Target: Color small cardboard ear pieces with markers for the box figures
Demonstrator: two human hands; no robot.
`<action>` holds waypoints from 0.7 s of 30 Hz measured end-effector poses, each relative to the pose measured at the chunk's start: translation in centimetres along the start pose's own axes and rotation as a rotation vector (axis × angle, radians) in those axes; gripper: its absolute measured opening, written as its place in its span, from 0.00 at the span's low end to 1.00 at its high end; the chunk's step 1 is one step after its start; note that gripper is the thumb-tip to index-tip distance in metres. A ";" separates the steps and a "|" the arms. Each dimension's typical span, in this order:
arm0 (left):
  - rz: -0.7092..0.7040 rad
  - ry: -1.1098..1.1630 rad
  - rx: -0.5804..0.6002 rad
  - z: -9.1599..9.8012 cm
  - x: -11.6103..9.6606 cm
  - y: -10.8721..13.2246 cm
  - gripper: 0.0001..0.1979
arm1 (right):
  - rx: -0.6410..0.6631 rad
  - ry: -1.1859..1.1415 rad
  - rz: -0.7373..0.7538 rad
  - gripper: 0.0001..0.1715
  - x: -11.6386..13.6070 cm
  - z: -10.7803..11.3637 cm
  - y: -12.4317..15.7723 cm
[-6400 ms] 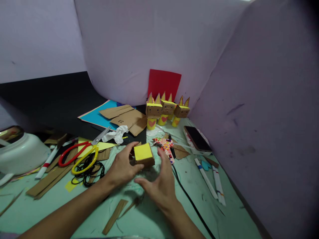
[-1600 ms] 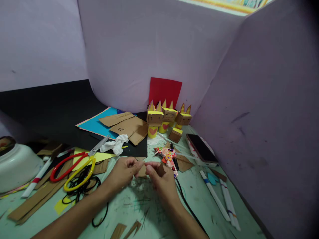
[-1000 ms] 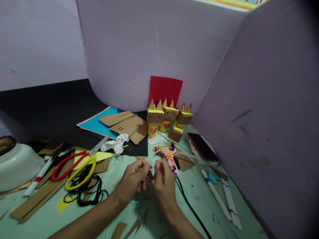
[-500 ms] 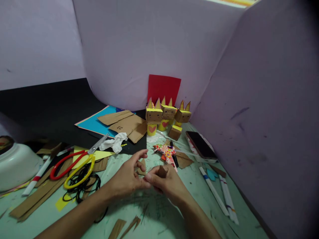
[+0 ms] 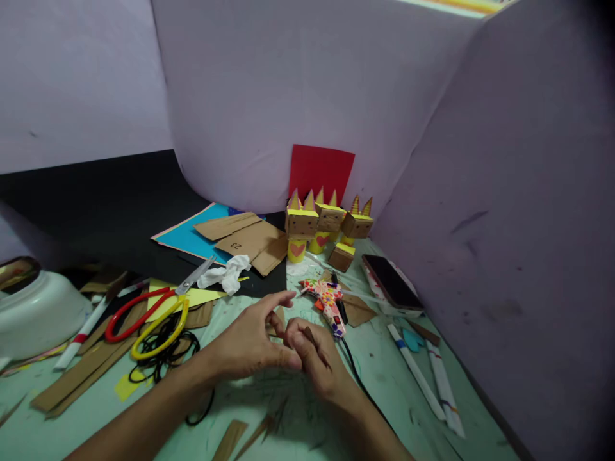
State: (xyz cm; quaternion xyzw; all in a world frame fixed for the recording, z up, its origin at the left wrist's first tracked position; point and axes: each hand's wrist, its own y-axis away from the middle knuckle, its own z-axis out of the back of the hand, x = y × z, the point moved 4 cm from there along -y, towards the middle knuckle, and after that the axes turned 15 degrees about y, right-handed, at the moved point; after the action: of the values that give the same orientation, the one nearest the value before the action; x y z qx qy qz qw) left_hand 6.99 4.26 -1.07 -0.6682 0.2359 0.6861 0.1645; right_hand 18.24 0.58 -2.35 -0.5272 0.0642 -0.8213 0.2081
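My right hand (image 5: 314, 358) is curled over the green table (image 5: 384, 397), and a small dark-brown cardboard piece (image 5: 310, 335) shows between its fingers. My left hand (image 5: 247, 342) sits close beside it. Its thumb presses against the right fingers at that piece, its forefinger sticks out toward the glue gun, and its other fingers are bent. A patterned glue gun (image 5: 329, 298) lies just beyond both hands, its black cord (image 5: 358, 374) running past my right wrist. A small cardboard cube with a yellow top (image 5: 342, 256) stands by three cardboard figures (image 5: 302, 224) with pointed ears.
Red-and-yellow scissors (image 5: 148, 314) lie on a black cable coil (image 5: 166, 342) at the left, near a white bowl (image 5: 38, 307). A phone (image 5: 391, 282) and two markers (image 5: 418, 374) lie at the right. Cardboard sheets (image 5: 245, 237), tissue (image 5: 225, 275) and loose strips (image 5: 230, 438) lie around. Lilac walls enclose the back and right.
The yellow-topped cube that my hands held has gone to the back beside the figures. My hands have since closed together over a small brown cardboard piece, and my left forefinger now sticks out.
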 end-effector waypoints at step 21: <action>-0.096 -0.520 0.244 -0.8 -0.9 3.8 0.09 | -0.498 -0.204 -0.513 0.11 -4.5 2.6 -0.3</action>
State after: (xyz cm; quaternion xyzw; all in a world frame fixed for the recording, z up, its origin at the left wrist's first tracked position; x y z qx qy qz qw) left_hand 5.62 0.75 0.18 -0.4554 0.2347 0.7924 0.3310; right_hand 22.10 2.99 -4.88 -0.6399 0.1068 -0.7492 -0.1337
